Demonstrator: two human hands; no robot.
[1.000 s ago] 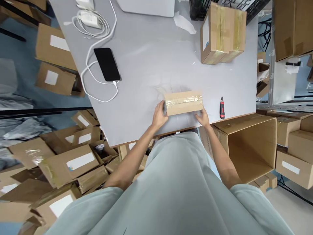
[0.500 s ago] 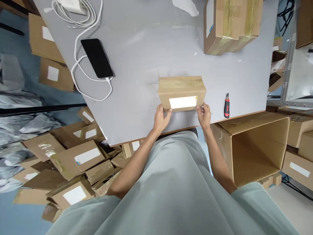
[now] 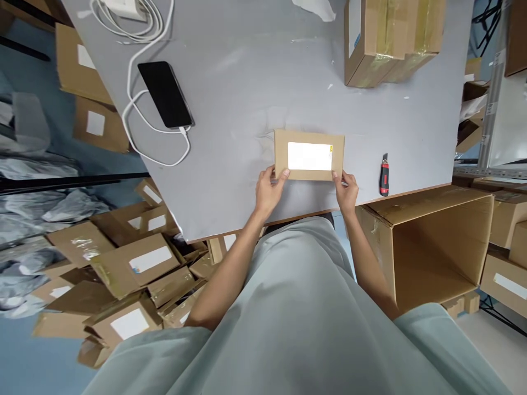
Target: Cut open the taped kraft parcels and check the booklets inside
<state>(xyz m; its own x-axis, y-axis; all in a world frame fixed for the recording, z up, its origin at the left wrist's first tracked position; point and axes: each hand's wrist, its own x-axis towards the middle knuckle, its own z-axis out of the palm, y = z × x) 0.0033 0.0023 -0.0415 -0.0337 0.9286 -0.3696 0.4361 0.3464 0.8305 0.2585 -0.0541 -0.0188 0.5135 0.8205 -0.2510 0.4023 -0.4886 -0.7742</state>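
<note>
A small cardboard box (image 3: 309, 174) with a white label on the side facing me is held near the front of the grey table (image 3: 247, 82). My left hand (image 3: 268, 189) grips its lower left corner, the thumb on the labelled side and the fingers behind. At the lower right corner my right hand (image 3: 346, 189) pinches it the same way. To the right of that hand lies a red and black utility knife (image 3: 384, 176), its blade end pointing away from me.
Two taped boxes (image 3: 387, 60) stand at the back right. On the left lie a black phone (image 3: 165, 94) and its white cable (image 3: 140, 156). A large open carton (image 3: 436, 258) is below the table's right edge. Several cardboard boxes (image 3: 135, 269) are heaped at the lower left.
Both hands have tilted the box so its labelled side faces up toward me; its taped top no longer shows. The grip stays at the two lower corners.
</note>
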